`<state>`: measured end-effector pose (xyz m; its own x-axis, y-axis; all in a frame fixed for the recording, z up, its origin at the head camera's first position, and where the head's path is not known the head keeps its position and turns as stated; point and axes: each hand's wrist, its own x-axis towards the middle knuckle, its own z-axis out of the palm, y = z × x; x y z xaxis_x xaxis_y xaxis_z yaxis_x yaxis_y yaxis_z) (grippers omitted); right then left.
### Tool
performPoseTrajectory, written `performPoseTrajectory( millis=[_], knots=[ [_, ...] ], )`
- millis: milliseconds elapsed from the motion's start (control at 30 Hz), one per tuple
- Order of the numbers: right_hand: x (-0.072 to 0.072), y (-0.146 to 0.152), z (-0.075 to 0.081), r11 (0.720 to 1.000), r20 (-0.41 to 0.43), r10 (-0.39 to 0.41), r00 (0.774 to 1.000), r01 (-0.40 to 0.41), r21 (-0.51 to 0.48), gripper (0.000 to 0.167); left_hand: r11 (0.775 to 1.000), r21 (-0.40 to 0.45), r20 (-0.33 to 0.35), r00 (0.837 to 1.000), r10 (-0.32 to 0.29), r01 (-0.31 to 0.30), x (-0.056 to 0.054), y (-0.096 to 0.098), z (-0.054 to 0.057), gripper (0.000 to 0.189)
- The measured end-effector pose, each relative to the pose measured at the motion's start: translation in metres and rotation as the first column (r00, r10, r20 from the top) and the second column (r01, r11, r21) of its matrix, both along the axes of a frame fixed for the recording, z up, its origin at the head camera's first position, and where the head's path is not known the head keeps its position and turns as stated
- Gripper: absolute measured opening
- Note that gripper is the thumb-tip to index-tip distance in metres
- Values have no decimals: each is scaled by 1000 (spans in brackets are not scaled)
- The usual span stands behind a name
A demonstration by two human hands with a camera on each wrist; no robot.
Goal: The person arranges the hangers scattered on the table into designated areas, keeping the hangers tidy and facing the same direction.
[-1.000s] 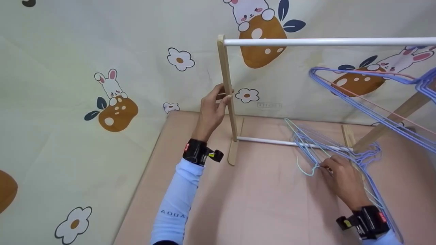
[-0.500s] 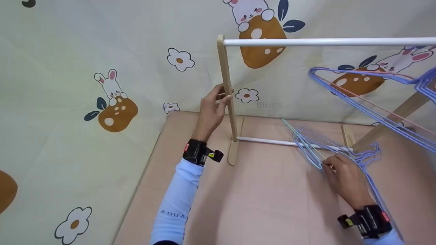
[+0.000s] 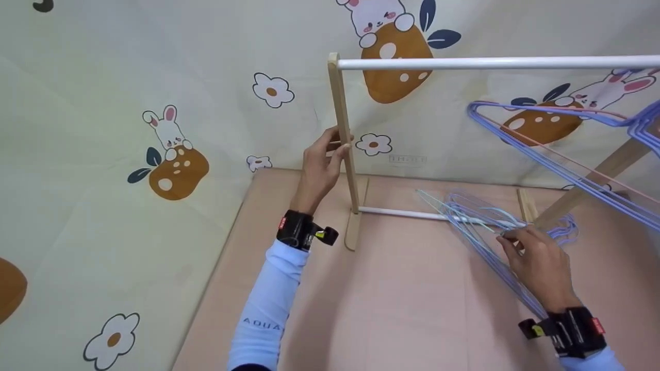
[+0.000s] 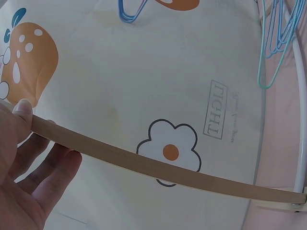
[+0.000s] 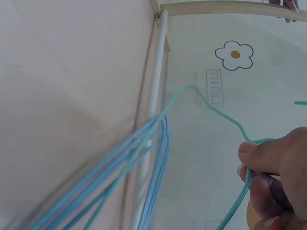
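Observation:
My left hand [image 3: 324, 165] holds the left wooden post [image 3: 339, 103] of a clothes rack about halfway up, the thumb and fingers on either side of it. In the right wrist view, a mint-green wire hanger [image 5: 225, 116] is pinched by its neck between the thumb and fingers of my right hand [image 5: 283, 167]. In the head view that hand [image 3: 539, 265] is above the right part of the rack's lower white bar [image 3: 399, 212]. Several blue hangers [image 5: 160, 163] lie across this bar, under and beside the green one; the right hand hides part of them.
A white top bar [image 3: 495, 63] runs from the left post toward the right. At upper right hang several blue hangers [image 3: 642, 123] and a pink one. The slanted right post [image 3: 593, 180] stands behind them. A pink surface [image 3: 402, 299] meets a patterned wall.
My right hand has moved right and slightly up, turning the mint-green hanger so its hook swings from the near left side toward the lower bar. The left hand stays on the post.

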<state>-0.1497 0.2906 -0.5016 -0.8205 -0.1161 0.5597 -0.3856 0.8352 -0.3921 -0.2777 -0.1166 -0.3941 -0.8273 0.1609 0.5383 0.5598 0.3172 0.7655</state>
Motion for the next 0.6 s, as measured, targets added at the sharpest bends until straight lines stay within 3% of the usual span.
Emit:
performPoseTrajectory(
  millis=[600],
  knots=[
    [-7, 19, 41, 998, -126, -48, 991, 44, -38, 15, 999, -38, -24, 1000, 9, -10, 0, 0, 1, 33]
  ],
)
